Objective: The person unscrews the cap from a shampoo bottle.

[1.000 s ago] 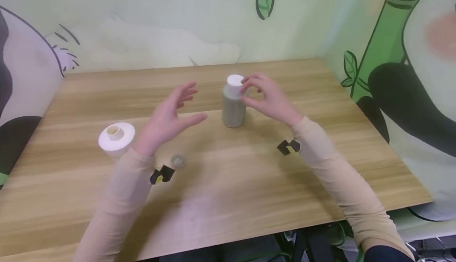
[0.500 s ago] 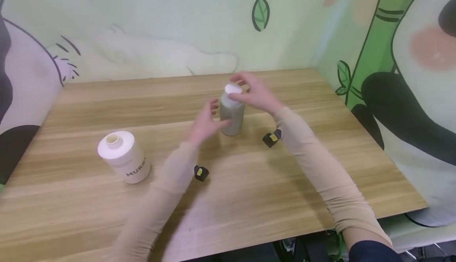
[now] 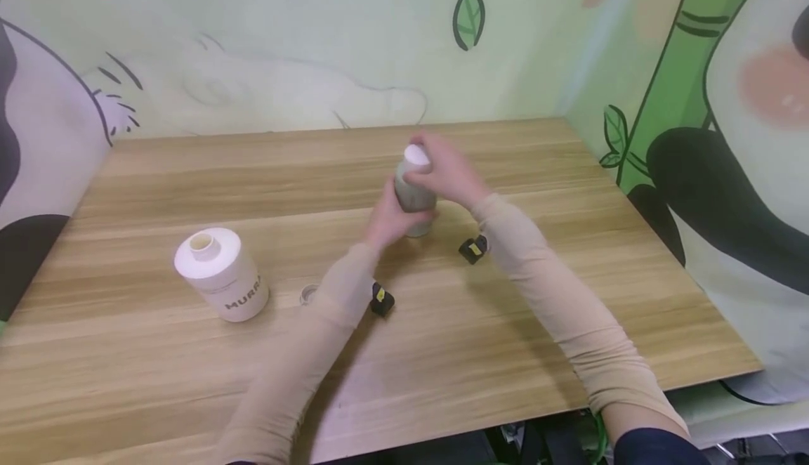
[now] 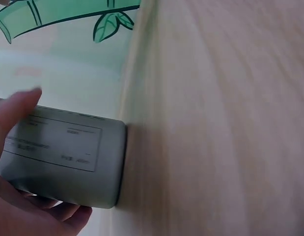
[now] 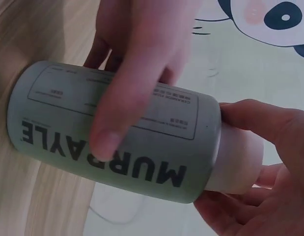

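A grey-green bottle (image 3: 417, 197) with dark MURRAYLE lettering stands upright on the wooden table. My left hand (image 3: 388, 218) grips its body, the thumb lying across the lettering in the right wrist view. Around the white cap (image 5: 240, 156) on top, my right hand (image 3: 451, 171) has its fingers and thumb curled. The left wrist view shows the bottle's printed label (image 4: 58, 142) and its base against the tabletop. Part of the cap is hidden behind the right hand's fingers.
To the left stands a white bottle (image 3: 234, 286) with an open neck and lettering. A small round clear piece (image 3: 308, 294) lies beside my left forearm. The table (image 3: 537, 352) meets a wall painted with pandas and bamboo.
My left hand has moved right from the air beside the bottle and taken hold of its body. The right hand has gone from the bottle's right side to gripping the cap.
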A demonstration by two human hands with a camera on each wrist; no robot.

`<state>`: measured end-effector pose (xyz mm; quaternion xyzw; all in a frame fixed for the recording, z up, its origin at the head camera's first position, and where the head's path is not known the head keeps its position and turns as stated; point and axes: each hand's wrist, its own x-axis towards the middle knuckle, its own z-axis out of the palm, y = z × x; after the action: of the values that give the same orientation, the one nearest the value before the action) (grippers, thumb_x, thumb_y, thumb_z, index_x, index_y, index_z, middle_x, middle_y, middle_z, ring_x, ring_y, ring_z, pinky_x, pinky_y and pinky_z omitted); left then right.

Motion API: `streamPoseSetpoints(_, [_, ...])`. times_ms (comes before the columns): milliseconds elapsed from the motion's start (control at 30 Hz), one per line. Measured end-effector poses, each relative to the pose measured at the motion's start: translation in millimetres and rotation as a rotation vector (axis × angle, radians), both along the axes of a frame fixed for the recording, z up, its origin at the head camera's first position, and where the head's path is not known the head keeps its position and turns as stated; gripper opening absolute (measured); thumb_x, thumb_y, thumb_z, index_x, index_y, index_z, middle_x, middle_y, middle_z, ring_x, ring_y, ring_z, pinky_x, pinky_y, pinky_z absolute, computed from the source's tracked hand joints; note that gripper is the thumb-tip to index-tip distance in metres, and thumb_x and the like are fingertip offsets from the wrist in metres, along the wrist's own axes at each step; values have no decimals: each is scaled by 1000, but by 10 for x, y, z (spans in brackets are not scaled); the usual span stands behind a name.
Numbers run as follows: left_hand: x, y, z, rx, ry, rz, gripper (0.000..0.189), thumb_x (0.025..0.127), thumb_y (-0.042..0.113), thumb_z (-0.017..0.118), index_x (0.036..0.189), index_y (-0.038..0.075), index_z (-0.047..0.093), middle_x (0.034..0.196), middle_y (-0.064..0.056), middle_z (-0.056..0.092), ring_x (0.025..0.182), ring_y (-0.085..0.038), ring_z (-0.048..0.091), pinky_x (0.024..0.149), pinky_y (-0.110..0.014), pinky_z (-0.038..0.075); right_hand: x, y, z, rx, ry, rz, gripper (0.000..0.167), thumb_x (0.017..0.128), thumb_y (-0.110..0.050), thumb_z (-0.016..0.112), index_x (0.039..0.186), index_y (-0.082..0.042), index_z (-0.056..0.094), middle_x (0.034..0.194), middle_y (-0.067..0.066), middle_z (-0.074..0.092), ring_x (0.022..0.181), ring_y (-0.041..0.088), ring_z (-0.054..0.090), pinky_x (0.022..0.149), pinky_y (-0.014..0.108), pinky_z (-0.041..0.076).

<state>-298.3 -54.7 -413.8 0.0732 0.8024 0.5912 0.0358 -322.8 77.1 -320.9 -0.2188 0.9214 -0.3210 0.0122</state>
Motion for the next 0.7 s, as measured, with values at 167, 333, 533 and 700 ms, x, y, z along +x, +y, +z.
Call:
streamPoseSetpoints(167, [0,3,-26,-8,-6,8,83,79,23,79,145,9,32,142,-14,48,131,-31,47,113,-46,37,52,18,24,26,7,-8,55,86,-18,68,134,2,47,129,18,57,115,30,55,99,42,48])
streamPoseSetpoints(333, [64,-33,11,-28,-5,-15,82,76,24,82,143,12,37,139,-11,52,128,-28,50,110,-45,40,146,56,53,38,8,10,53,88,-22,69,132,1,50,127,17,59,114,30,56,98,42,48])
streamPoseSetpoints(533, [162,-69,157,-61,34,-52,77,73,27,83,138,15,43,132,-9,57,121,-26,55,105,-43,44,256,144,142,3,25,22,54,87,-24,71,130,1,51,125,17,60,110,28,58,95,41,50])
streamPoseSetpoints(700, [260,-124,319,-153,57,-91,76,71,29,85,135,15,47,128,-8,60,116,-25,56,102,-43,46,405,262,266,-18,64,63,45,85,-22,73,122,0,58,115,14,65,102,26,59,90,39,51])
